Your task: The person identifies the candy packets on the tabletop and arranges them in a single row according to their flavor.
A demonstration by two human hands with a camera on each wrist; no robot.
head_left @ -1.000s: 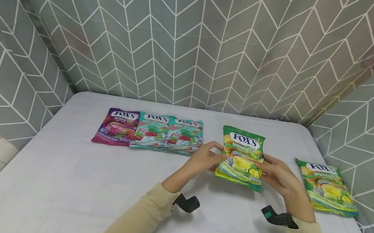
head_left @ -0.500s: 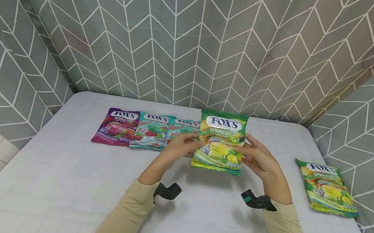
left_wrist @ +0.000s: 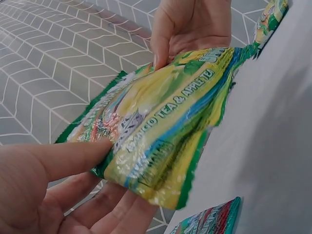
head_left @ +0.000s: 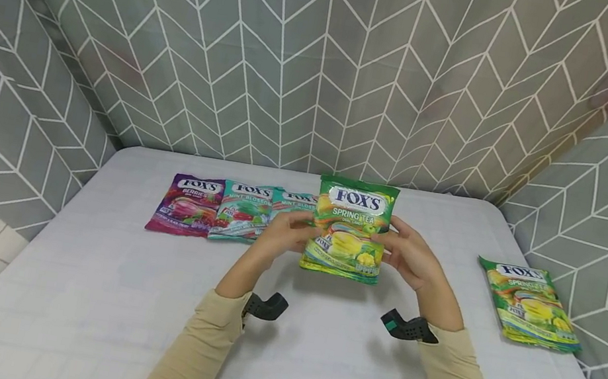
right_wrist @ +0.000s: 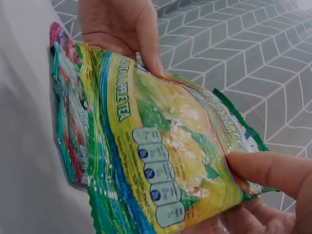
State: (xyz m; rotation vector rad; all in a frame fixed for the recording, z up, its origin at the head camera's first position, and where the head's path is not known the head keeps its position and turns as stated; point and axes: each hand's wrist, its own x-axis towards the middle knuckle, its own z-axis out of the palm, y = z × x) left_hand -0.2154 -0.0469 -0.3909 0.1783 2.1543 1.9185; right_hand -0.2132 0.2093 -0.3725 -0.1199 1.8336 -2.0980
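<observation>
A green and yellow Spring Tea candy bag [head_left: 349, 230] is held up above the white table, its front facing the head camera. My left hand [head_left: 285, 238] pinches its left edge, thumb on the front and fingers behind, as the left wrist view shows. At the opposite edge my right hand [head_left: 412, 258] grips it the same way. Behind the bag's left side lies a teal Mint Blossom bag [head_left: 290, 202], partly hidden by the bag and my left hand. Another Mint Blossom bag [head_left: 242, 213] overlaps its left side.
A purple Berries bag [head_left: 187, 205] lies at the left end of the row. On the right side of the white table [head_left: 100, 289] rests a second Spring Tea bag [head_left: 529, 305]. Grey patterned curtains [head_left: 325, 65] stand behind and along the sides.
Both hands have carried the Spring Tea bag left and up, from the right of the teal bags to in front of the right one. During the last half second it moved only slightly left.
</observation>
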